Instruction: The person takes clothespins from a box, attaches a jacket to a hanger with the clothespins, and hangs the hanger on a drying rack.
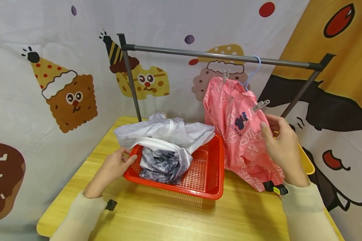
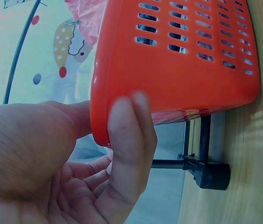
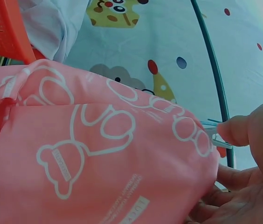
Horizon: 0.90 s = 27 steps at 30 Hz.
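A red basket [image 1: 203,192] stands on the table, with white and grey clothes [image 1: 169,134] in it and draped over its back rim. My left hand [image 1: 116,165] grips its left rim, thumb and fingers on opposite sides of the rim in the left wrist view. A pink garment [image 1: 244,140] hangs from a blue hanger [image 1: 254,72], with a clip [image 1: 226,76] and another clip [image 1: 260,105] at its shoulders. Beside its right edge is my right hand [image 1: 285,147], fingers extended. In the right wrist view some fingertips are hidden behind the pink cloth [image 3: 122,140].
A dark metal rack [image 1: 184,52] spans the back of the wooden table [image 1: 157,214]. Part of a yellow basket [image 1: 306,160] shows behind the garment at the right. A cartoon-printed curtain [image 1: 87,43] hangs behind.
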Each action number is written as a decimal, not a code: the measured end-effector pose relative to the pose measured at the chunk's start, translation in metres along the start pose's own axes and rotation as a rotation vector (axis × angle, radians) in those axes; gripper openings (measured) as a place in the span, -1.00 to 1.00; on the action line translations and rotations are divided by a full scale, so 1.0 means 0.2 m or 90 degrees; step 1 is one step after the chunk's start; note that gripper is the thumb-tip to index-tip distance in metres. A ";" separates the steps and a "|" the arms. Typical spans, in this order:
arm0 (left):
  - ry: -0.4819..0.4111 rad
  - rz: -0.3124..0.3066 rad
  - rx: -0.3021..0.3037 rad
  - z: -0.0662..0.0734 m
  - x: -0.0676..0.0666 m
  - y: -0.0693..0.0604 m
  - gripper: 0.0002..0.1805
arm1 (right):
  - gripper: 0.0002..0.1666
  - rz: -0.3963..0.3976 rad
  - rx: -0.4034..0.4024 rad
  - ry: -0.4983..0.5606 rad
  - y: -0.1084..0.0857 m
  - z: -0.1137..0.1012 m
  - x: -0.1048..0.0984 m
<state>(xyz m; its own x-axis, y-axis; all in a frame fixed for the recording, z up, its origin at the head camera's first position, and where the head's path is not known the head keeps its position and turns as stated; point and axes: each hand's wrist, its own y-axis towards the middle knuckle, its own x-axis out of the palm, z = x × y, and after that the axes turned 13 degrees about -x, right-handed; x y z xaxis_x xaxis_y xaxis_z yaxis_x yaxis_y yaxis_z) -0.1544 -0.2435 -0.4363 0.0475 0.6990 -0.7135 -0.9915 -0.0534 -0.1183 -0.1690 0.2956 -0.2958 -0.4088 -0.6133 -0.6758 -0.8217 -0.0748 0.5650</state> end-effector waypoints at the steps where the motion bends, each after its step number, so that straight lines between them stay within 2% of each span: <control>1: 0.000 0.001 0.000 0.00 0.00 0.00 -0.56 | -0.30 0.004 -0.002 -0.003 0.00 0.00 0.00; 5: 0.000 0.004 0.007 0.00 0.00 0.00 -0.54 | -0.31 0.011 -0.019 -0.013 -0.02 -0.01 -0.01; 12: 0.000 0.004 0.003 0.01 0.00 0.00 -0.54 | -0.36 -0.006 -0.033 -0.022 -0.04 0.00 -0.02; 18: -0.003 0.007 0.007 0.00 0.00 0.00 -0.54 | -0.49 0.017 -0.057 -0.025 -0.03 0.02 -0.03; 27: -0.002 0.007 0.004 0.00 0.00 0.01 -0.53 | -0.52 0.022 -0.020 -0.012 -0.01 0.07 -0.06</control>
<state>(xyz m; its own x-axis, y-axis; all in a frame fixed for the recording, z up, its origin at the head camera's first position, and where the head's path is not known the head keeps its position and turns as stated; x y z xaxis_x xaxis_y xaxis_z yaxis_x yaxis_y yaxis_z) -0.1555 -0.2444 -0.4367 0.0359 0.7010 -0.7122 -0.9927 -0.0572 -0.1064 -0.1673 0.3140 -0.2950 -0.4440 -0.6007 -0.6649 -0.7948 -0.0787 0.6017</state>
